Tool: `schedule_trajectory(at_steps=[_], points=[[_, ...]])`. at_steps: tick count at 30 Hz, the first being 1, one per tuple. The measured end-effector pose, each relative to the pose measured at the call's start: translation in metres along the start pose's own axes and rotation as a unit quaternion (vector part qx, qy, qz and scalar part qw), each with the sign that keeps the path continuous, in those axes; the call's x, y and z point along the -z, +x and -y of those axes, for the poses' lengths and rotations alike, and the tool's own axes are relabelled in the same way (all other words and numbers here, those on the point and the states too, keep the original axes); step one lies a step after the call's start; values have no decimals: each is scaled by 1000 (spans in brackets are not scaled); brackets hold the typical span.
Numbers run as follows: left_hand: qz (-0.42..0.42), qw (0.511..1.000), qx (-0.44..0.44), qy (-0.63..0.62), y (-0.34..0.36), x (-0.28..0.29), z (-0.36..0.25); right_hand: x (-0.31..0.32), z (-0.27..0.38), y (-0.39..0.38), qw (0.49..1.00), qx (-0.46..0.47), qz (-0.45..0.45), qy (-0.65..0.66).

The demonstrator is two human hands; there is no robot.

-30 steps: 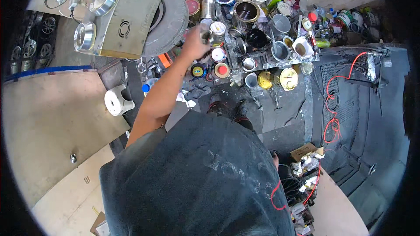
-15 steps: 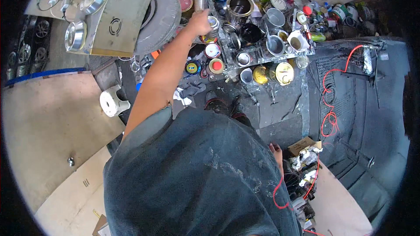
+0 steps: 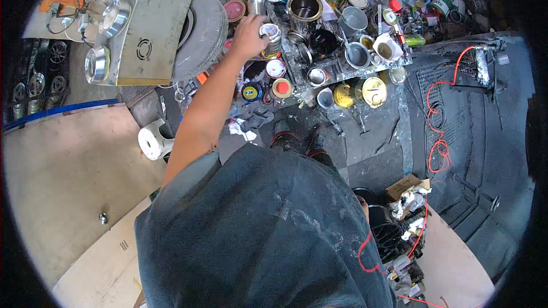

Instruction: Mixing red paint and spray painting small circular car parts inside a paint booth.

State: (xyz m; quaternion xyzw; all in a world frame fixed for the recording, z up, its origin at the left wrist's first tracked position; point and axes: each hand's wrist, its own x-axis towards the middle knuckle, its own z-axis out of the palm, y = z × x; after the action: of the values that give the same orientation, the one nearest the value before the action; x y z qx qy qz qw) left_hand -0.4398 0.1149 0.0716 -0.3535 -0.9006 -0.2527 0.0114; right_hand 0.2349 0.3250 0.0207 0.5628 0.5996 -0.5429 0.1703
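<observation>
My left arm reaches out over the paint bench. My left hand (image 3: pixel 249 37) is at the left side of an open metal can (image 3: pixel 270 33), its thumb and fingers spread apart by the rim. I cannot make out a firm hold on it. Just behind stands a ribbed silver can (image 3: pixel 256 6), beside a can with a pinkish-red top (image 3: pixel 234 9). A white-topped can (image 3: pixel 275 68) sits in front. My right hand (image 3: pixel 363 204) hangs low by my right side, mostly hidden by my dark shirt, its fingers out of sight.
A large dark-filled pot (image 3: pixel 305 8), grey mixing cups (image 3: pixel 357 55) and several tins crowd the bench. To the left are a tyre (image 3: pixel 204 34), a metal box (image 3: pixel 151 34) and a white stool (image 3: pixel 154 140). A red hose (image 3: pixel 439 128) coils at right, near a cardboard box (image 3: pixel 404 186).
My left hand has turned and its fingers have spread beside the open can. My right hand has slipped further behind the shirt. The view has shifted slightly.
</observation>
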Motion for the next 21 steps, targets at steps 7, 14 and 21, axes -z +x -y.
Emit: schedule_trajectory(at_steps=[7,14,21], points=[[258,951,-165,46,-46,-28,-27,-9,24,14,997,8,-7,73],[226,938,-185,188,-59,-67,-16,-8,46,10,999,-10,-28,36],[225,941,-188,172,-67,-57,-8,-9,16,-8,998,20,-34,48]])
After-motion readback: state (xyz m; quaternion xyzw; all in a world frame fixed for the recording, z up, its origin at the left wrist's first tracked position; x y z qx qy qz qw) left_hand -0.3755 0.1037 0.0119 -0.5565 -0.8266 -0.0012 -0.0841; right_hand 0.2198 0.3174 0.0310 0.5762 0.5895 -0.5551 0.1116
